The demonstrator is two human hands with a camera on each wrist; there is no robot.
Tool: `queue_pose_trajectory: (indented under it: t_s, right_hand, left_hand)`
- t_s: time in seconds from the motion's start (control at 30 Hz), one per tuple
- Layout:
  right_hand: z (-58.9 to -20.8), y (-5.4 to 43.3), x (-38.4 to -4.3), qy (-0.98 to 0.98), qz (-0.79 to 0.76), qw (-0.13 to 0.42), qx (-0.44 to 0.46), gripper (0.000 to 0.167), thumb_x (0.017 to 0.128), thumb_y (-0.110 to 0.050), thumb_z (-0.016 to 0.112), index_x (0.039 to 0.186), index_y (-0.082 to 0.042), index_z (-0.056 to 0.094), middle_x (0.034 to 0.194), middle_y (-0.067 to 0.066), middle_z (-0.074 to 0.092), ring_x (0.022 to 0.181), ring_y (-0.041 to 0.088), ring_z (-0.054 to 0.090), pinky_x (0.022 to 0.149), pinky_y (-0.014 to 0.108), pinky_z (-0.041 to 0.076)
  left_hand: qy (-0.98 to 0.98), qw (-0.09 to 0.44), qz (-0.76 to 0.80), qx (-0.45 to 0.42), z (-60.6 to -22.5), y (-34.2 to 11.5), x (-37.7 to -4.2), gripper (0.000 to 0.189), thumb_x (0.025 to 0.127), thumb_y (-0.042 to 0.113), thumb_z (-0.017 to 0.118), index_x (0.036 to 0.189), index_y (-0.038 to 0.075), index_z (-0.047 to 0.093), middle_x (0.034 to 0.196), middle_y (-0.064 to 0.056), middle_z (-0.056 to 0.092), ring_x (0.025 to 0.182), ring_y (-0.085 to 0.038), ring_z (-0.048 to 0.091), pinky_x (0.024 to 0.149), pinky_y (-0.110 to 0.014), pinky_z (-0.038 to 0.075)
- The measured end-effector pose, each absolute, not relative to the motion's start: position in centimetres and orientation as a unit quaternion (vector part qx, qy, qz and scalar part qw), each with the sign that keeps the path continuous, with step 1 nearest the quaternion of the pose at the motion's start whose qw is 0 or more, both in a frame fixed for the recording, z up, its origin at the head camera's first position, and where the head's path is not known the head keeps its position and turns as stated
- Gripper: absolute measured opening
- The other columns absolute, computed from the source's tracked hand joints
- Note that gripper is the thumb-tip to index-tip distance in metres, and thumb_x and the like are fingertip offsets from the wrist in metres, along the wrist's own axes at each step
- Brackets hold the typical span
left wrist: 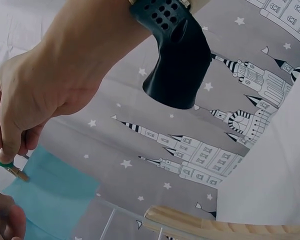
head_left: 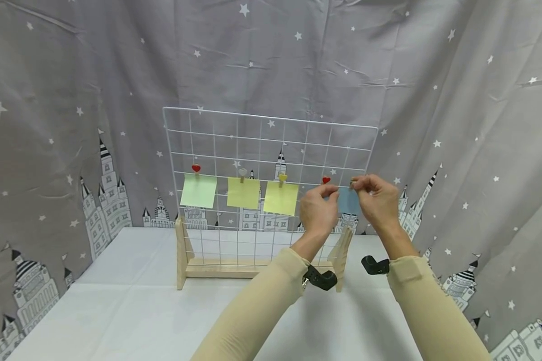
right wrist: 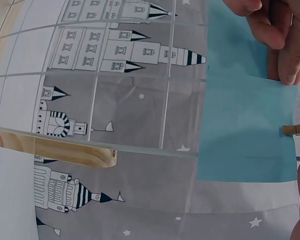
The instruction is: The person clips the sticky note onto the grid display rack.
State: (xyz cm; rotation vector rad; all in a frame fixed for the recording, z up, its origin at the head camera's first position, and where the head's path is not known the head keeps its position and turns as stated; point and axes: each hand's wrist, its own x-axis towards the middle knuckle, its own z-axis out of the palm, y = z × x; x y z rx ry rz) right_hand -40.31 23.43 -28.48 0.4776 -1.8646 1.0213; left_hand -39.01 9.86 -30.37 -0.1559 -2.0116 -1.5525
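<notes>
At the right side of a white wire grid [head_left: 271, 163], my left hand [head_left: 319, 210] pinches the upper left corner of a blue sticky note [head_left: 348, 201]. My right hand [head_left: 379, 201] grips a small wooden clothespin with a green top [left wrist: 19, 173] at the note's upper edge. The clothespin's tip [right wrist: 290, 130] overlaps the note in the right wrist view. Another blue note [right wrist: 235, 40] shows there beside the first, partly behind my left fingers [right wrist: 290, 55]. A red heart clothespin [head_left: 326, 179] sits just above my left hand.
A green note [head_left: 198, 191] and two yellow notes [head_left: 243, 193] [head_left: 281, 198] hang in a row to the left, each under a heart clothespin. Wooden feet [head_left: 181, 255] hold the grid upright on a white table [head_left: 117, 301]. A grey curtain [head_left: 271, 60] hangs behind.
</notes>
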Motion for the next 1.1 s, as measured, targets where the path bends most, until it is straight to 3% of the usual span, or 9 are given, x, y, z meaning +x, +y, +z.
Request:
queue_pose_trajectory:
  t_s: [0.17, 0.5, 0.63, 0.77, 0.93, 1.1]
  right_hand:
    - [-28.6, 23.4, -40.3, -0.756, 0.416, 0.467, 0.192, 0.019, 0.09, 0.013, 0.062, 0.076, 0.003, 0.07, 0.096, 0.019, 0.079, 0.082, -0.015, 0.063, 0.063, 0.008, 0.042]
    - [-28.7, 23.2, -40.0, -0.749, 0.397, 0.497, 0.188, 0.016, 0.09, 0.008, 0.066, 0.077, 0.001, 0.074, 0.103, 0.017, 0.079, 0.086, -0.02, 0.059, 0.061, 0.009, 0.043]
    - [-28.5, 23.1, -39.6, -0.75, 0.397, 0.496, 0.183, 0.007, 0.091, 0.002, 0.072, 0.091, 0.0, 0.078, 0.099, 0.017, 0.079, 0.079, -0.016, 0.058, 0.063, 0.009, 0.043]
    - [-28.5, 23.1, -39.3, -0.751, 0.405, 0.487, 0.187, 0.021, 0.089, 0.0, 0.077, 0.11, -0.002, 0.078, 0.094, 0.017, 0.078, 0.073, -0.01, 0.057, 0.066, 0.007, 0.045]
    - [-29.0, 23.2, -39.0, -0.748, 0.419, 0.476, 0.195, 0.031, 0.089, -0.002, 0.079, 0.12, -0.003, 0.075, 0.112, 0.017, 0.077, 0.084, -0.008, 0.062, 0.08, 0.009, 0.051]
    - [-29.6, 23.3, -38.8, -0.746, 0.419, 0.481, 0.192, 0.035, 0.088, -0.003, 0.08, 0.123, -0.002, 0.074, 0.119, 0.015, 0.076, 0.091, 0.004, 0.066, 0.086, 0.011, 0.051]
  left_hand:
    - [-0.756, 0.293, -0.583, -0.055, -30.5, 9.5, -39.0, 0.008, 0.093, 0.022, 0.077, 0.099, 0.022, 0.083, 0.1, 0.005, 0.081, 0.091, -0.018, 0.074, 0.067, -0.032, 0.051]
    - [-0.76, 0.294, -0.577, -0.059, -30.6, 9.1, -38.9, 0.008, 0.094, 0.024, 0.076, 0.099, 0.024, 0.083, 0.099, 0.007, 0.08, 0.091, -0.016, 0.074, 0.068, -0.031, 0.053]
    - [-0.757, 0.292, -0.581, -0.06, -30.6, 8.9, -38.8, 0.008, 0.094, 0.024, 0.077, 0.098, 0.023, 0.083, 0.099, 0.007, 0.08, 0.093, -0.015, 0.074, 0.07, -0.032, 0.054]
    - [-0.757, 0.289, -0.582, -0.067, -30.6, 8.7, -38.6, 0.009, 0.094, 0.024, 0.077, 0.1, 0.022, 0.082, 0.101, 0.006, 0.08, 0.094, -0.015, 0.074, 0.072, -0.033, 0.055]
    - [-0.753, 0.275, -0.593, -0.081, -30.9, 8.2, -38.1, 0.011, 0.094, 0.025, 0.077, 0.103, 0.022, 0.082, 0.102, 0.006, 0.08, 0.098, -0.016, 0.073, 0.073, -0.034, 0.055]
    - [-0.752, 0.262, -0.596, -0.103, -31.2, 7.6, -37.6, 0.014, 0.092, 0.026, 0.077, 0.106, 0.022, 0.081, 0.101, 0.008, 0.08, 0.109, -0.015, 0.071, 0.082, -0.037, 0.055]
